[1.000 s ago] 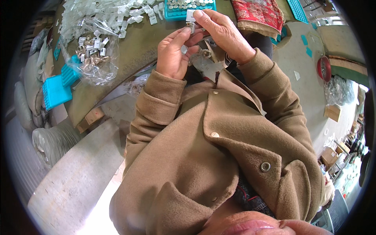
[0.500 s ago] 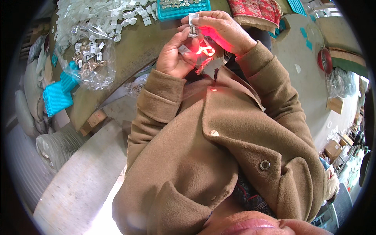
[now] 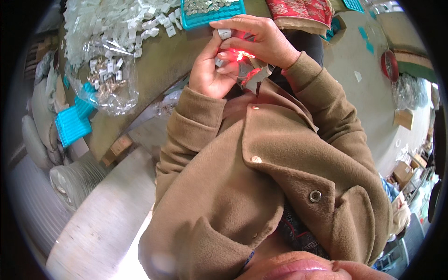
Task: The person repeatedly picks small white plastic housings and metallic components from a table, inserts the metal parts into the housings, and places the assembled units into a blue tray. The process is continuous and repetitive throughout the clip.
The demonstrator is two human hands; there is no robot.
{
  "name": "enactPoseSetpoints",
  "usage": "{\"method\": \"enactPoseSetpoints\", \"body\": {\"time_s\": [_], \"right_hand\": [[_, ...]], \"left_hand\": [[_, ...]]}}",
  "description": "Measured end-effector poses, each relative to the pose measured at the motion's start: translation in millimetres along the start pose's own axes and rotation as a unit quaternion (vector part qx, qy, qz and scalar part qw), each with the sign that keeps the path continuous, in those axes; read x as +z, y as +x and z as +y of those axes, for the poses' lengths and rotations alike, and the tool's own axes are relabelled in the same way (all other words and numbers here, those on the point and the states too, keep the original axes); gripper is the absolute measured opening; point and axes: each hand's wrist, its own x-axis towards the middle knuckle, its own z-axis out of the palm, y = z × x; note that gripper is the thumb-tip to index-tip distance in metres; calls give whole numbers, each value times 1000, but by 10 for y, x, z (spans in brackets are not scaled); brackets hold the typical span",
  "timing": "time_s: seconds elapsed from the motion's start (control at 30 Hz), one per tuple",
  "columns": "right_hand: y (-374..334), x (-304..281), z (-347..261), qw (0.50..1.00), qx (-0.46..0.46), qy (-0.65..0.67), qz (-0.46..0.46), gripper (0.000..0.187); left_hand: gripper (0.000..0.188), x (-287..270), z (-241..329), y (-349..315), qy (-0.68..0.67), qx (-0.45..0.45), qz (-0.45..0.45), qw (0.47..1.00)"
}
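Observation:
A small white battery box (image 3: pixel 224 33) sits between the fingertips of both my hands, above the table's near edge. My left hand (image 3: pixel 210 74) pinches it from below with the thumb. My right hand (image 3: pixel 267 41) reaches over from the right, its fingers closed around the box's far side. Another small white piece (image 3: pixel 219 62) shows against my left palm, partly covered by fingers. Below the hands dangles a bundled string of lights (image 3: pixel 244 55), glowing red. Its link to the box is hidden by my fingers.
Beyond my hands stands a teal tray (image 3: pixel 198 22) of coin cells. White plastic pieces (image 3: pixel 116 23) are heaped at far left, by a clear bag (image 3: pixel 123 100) holding white boxes with wires. Teal trays (image 3: pixel 72 126) overhang the left edge. A red patterned cloth (image 3: pixel 298 14) lies at far right.
The battery box stood with its lid up and silvery cells showing; now its lid is down and a white face shows. My right fingers have curled over it.

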Motion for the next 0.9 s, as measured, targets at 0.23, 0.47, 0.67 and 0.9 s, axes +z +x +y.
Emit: {"method": "enactPoseSetpoints", "body": {"time_s": [0.23, 0.47, 0.67, 0.9], "right_hand": [[-164, -88, 14, 997, -29, -25, 62, 28], [-438, -468, -12, 989, 126, 67, -26, 35], [-308, -979, 436, 943, 200, -221, 150, 14], [-25, -907, 891, 932, 163, -301, 119, 13]], "left_hand": [[24, 118, 13, 52, 151, 10, 71, 986], [19, 123, -135, 193, 304, 6, 118, 945], [29, 298, -191, 282, 464, 63, 68, 881], [25, 346, -251, 586, 433, 61, 60, 897]]}}
